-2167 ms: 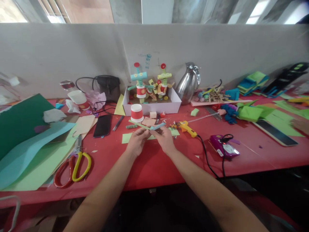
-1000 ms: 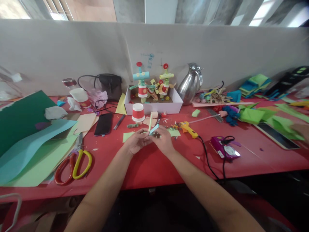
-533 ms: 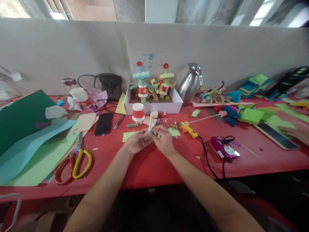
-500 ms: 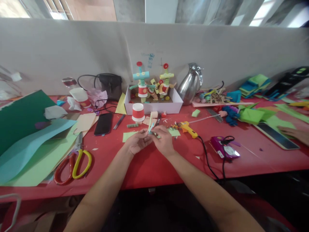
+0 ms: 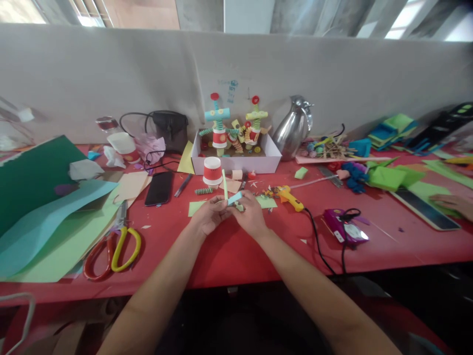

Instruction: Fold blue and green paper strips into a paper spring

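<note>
My left hand (image 5: 209,217) and my right hand (image 5: 252,214) meet above the red table (image 5: 229,251), fingers pinched together. Between them they hold two narrow paper strips: a light green strip (image 5: 223,184) that stands upward and a light blue strip (image 5: 235,198) that points to the right. The strips cross at my fingertips. A small light green paper sheet (image 5: 195,207) lies on the table just beyond my hands. A red and white paper cup (image 5: 212,171) stands upside down behind it.
A white box (image 5: 236,160) with paper-cup figures sits at the back, a steel jug (image 5: 291,128) beside it. A yellow glue gun (image 5: 290,197), purple device (image 5: 345,225), black phone (image 5: 158,188) and scissors (image 5: 113,246) lie around. Coloured sheets (image 5: 44,222) cover the left. Another person's hand (image 5: 453,202) rests far right.
The strips lay spread left and right at first; now they are folded over each other, the green one upright and the blue one angled right. My hands stayed close together.
</note>
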A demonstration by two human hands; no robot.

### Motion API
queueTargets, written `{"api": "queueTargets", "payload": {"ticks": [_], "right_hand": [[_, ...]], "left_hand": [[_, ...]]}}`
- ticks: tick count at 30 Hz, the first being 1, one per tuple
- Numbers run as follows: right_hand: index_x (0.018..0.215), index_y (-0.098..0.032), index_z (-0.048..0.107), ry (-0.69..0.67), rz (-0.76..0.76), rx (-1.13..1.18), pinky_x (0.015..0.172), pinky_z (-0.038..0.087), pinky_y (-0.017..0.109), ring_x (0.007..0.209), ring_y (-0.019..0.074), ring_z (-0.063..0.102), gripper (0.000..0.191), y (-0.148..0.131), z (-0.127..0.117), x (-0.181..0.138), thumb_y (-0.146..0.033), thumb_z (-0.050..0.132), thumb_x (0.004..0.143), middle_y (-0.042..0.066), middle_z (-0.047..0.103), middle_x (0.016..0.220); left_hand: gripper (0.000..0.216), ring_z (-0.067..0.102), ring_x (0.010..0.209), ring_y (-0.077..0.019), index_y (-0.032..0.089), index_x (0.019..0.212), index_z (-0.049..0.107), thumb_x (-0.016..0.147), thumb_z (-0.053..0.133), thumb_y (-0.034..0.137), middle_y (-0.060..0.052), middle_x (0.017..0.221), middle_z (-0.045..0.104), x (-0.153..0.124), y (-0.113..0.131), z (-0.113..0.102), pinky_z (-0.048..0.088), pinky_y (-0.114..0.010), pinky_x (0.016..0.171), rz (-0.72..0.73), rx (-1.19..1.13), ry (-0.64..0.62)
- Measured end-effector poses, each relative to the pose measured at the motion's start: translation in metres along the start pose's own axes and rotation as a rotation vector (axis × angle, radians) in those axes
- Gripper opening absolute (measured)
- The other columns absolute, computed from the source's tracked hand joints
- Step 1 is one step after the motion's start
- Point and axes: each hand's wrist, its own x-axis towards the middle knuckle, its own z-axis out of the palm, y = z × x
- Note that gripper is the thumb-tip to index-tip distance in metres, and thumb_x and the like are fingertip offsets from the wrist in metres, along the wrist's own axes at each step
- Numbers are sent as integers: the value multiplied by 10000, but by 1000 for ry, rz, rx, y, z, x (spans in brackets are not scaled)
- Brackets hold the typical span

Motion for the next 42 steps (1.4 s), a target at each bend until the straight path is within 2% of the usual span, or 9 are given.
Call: {"api": "queueTargets", "payload": {"ticks": [4,6,12,17,24,28,35,38,42], "right_hand": [[752,-209,652,-20,96,165,628,458,292,701,156,537,155,-2,-2,5,-340,658,835,34,591,838],[702,-200,634,-37,111,199,590,438,279,661,144,519,213,-1,-3,6,-370,668,824,27,583,800],[746,-195,660,-93,99,199,668,455,293,707,158,551,209,3,-4,7,-381,646,840,21,612,778],[765,-199,681,-145,93,179,726,452,321,787,194,577,197,5,-3,5,-345,603,872,41,653,797],[791,-203,684,-143,156,378,738,492,313,822,178,609,156,10,1,2,-355,667,821,37,650,879],[862,-216,686,-132,162,381,754,502,312,839,170,615,161,9,1,2,-363,701,798,41,643,947],[817,-221,709,-214,135,342,812,492,330,871,186,610,175,2,-4,4,-367,763,736,33,644,918],[805,-237,721,-225,126,328,823,485,326,904,189,602,109,0,-4,2,-340,731,771,30,639,939],[771,-218,691,-151,131,317,784,482,312,847,180,581,111,-3,-2,0,-301,649,832,27,609,899]], "left_hand": [[244,628,588,-98,157,809,583,665,739,38,18,665,653,-2,4,-1,560,-298,733,13,48,7],[239,635,589,-104,161,811,579,673,732,41,14,666,655,-3,5,0,566,-318,738,-7,75,10],[199,670,614,-134,132,800,594,683,731,45,-25,682,676,-5,10,1,577,-323,722,-65,138,12],[261,705,673,-182,109,838,621,637,777,51,-87,735,717,-4,14,-3,581,-318,704,-84,185,-41],[239,685,635,-150,116,831,617,651,767,68,-49,687,689,-4,14,-4,582,-310,709,-13,219,-30],[295,675,616,-153,127,847,607,618,782,65,-33,684,679,-5,14,-4,581,-324,705,58,259,-45],[346,638,572,-136,151,848,577,587,787,62,-10,654,656,-8,16,-2,542,-268,601,46,307,-47],[370,639,591,-132,149,869,580,588,810,80,-14,669,656,-9,16,-2,534,-262,614,28,361,-47],[385,662,661,-134,148,903,588,601,824,106,-18,729,678,-9,13,-1,559,-295,713,49,334,-50]]}}
